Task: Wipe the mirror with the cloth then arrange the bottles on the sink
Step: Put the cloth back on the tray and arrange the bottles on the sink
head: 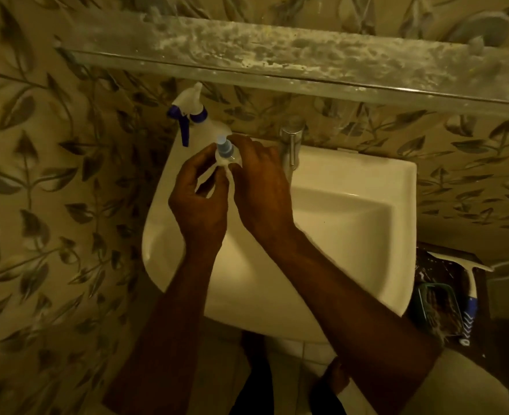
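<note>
I have the small bottle (225, 151), clear with a blue pump top, upright at the sink's (397, 181) back-left corner, just in front of the spray bottle (192, 110) with its blue trigger. My left hand (199, 205) pinches it from the left with thumb and fingertips, and my right hand (262, 187) closes round its right side; both are gripping the same bottle, though the fingers hide its base, so I cannot tell whether it is standing on the rim or held just above it.

I judge this as the arranging step. To do it well I want the base flat on the ledge before I loosen either hand, because a narrow bottle like this will likely topple on glazed ceramic. I should keep it clear of the spray bottle's trigger and away from the slope into the basin. Letting go one hand at a time seems wise: the right first, the left steadying.

The tap (290, 145) stands just right of my right hand, so I should draw that hand back low and toward me. Above, the glass shelf (277, 55) looks streaked with residue.
</note>
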